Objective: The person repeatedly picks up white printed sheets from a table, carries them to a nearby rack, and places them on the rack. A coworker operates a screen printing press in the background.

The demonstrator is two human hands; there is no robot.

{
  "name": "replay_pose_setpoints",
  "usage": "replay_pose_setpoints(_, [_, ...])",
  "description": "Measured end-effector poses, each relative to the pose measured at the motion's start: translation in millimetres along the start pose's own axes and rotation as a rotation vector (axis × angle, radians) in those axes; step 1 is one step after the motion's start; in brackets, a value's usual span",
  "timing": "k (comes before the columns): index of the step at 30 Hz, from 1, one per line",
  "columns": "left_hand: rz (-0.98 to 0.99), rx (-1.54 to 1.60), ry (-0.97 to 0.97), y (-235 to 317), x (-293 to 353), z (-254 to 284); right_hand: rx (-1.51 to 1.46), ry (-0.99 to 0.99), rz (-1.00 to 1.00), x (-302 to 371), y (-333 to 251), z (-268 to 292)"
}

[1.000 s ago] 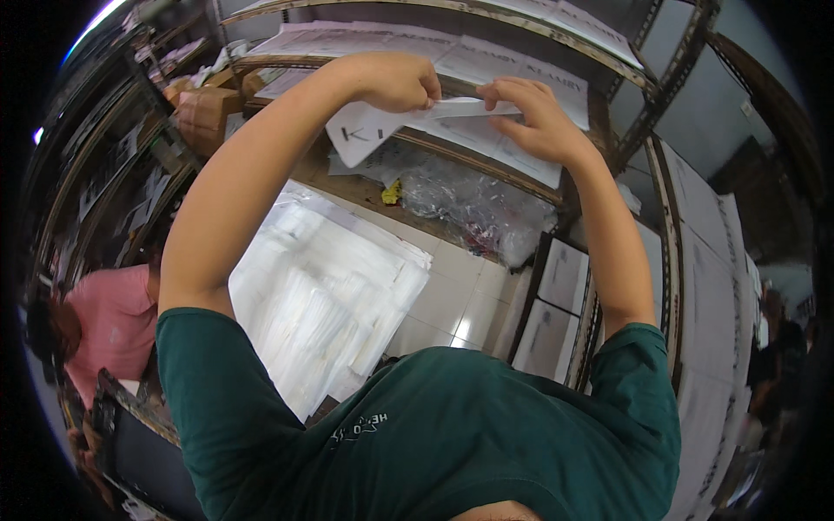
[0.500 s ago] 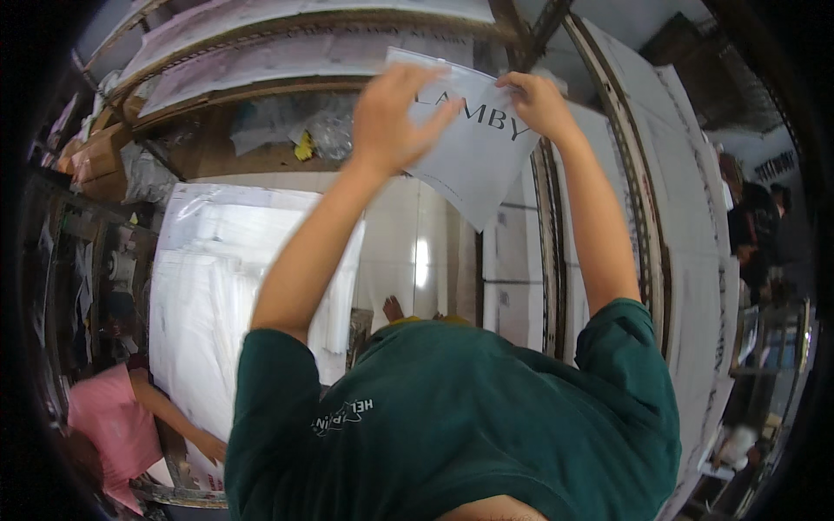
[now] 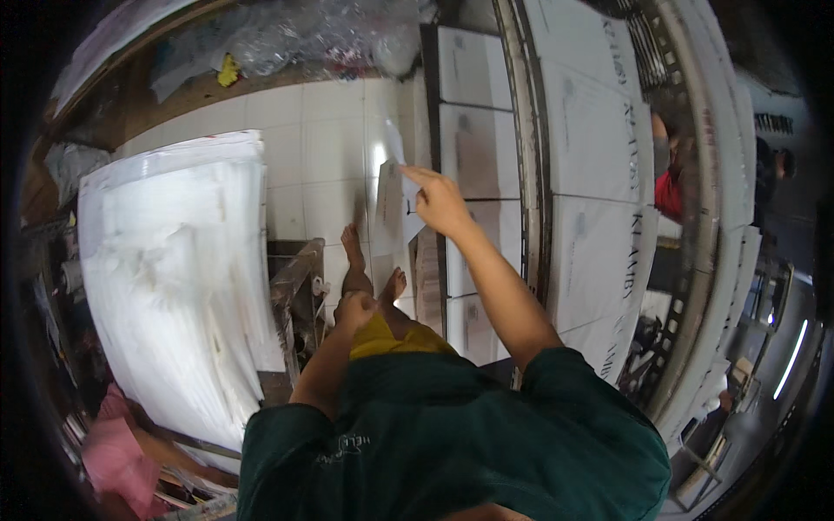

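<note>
over the tiled floor (image 3: pixel 326 135), ahead of the legs, a printed sheet (image 3: pixel 388 204) was held up by the right hand (image 3: pixel 441 203). it was pinched near its upper right edge; the thumb was mostly hidden, and the sheet was left hanging bent. by the left hand (image 3: pixel 354 310), low by the left leg, nothing was visibly held; fingers looked curled, how tightly could not be told.

progress, as judged: similar sheets (image 3: pixel 595 165) were already laid flat in a row along the right-hand rack; the held one was not yet put down. how many were left could not be counted. the white stack (image 3: pixel 169 260) at left was touched by neither hand.

edges: the sheet was closely flanked on its right by dark-framed panels (image 3: pixel 478 148), with a metal rail (image 3: pixel 521 130) beyond them. the left arm was crowded by a wooden stand (image 3: pixel 298 276) beside the stack. most room was offered by the tile strip between stack and panels, bounded ahead by a low shelf (image 3: pixel 130 113) with clear plastic bags (image 3: pixel 287 39).
</note>
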State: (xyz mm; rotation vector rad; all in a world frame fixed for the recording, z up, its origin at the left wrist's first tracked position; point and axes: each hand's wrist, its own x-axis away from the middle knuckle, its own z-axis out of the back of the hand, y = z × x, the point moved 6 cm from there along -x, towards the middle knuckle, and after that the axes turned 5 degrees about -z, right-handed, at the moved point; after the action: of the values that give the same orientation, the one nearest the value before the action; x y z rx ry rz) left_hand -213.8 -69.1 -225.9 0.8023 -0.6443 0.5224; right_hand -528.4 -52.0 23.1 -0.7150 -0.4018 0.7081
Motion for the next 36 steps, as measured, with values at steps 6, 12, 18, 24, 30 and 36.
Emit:
replay_pose_setpoints(6, [0.233, 0.216, -0.277, -82, -9, -168, -0.065, -0.004, -0.057, -7, 72, -62])
replay_pose_setpoints(12, [0.494, -0.218, -0.319, -67, -2, -169, -0.069, 0.197, -0.167, -19, 217, -52])
replay_pose_setpoints(18, [0.554, -0.291, -0.403, -44, -9, -111, 0.313, 0.716, -0.317, 31, 382, 64])
replay_pose_setpoints(24, [0.469, -0.340, -0.233, -111, -14, -175, 0.692, 0.754, -0.524, 59, 520, 127])
replay_pose_setpoints(30, [0.511, -0.341, -0.240, -128, 8, -183, 0.856, 0.761, -0.225, 53, 536, 142])
replay_pose_setpoints(36, [0.514, -0.330, -0.203, -125, 2, -179, 0.543, 0.798, -0.628, 64, 582, 153])
